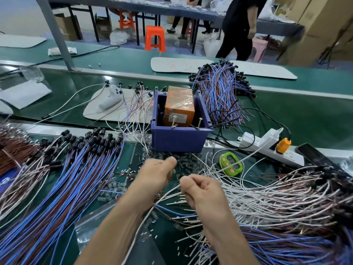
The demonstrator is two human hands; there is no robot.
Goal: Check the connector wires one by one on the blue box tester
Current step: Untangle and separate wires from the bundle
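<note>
The blue box tester [179, 137] stands mid-table with an orange block [178, 106] inside and two brass screws [174, 121] sticking up at its front rim. In front of it, my right hand [204, 194] pinches the end of a white connector wire [170, 192] between thumb and fingers. My left hand [154, 175] is curled beside it, thumb up, pinching something small that I cannot make out. Both hands are below the box, apart from it.
Bundles of blue and brown wires with black connectors lie at the left [76, 169], behind the box [219, 88] and at the right [277, 197]. A green timer [230, 164], a white power strip [267, 144] and a phone [313, 153] lie right. A person [240, 27] walks beyond the bench.
</note>
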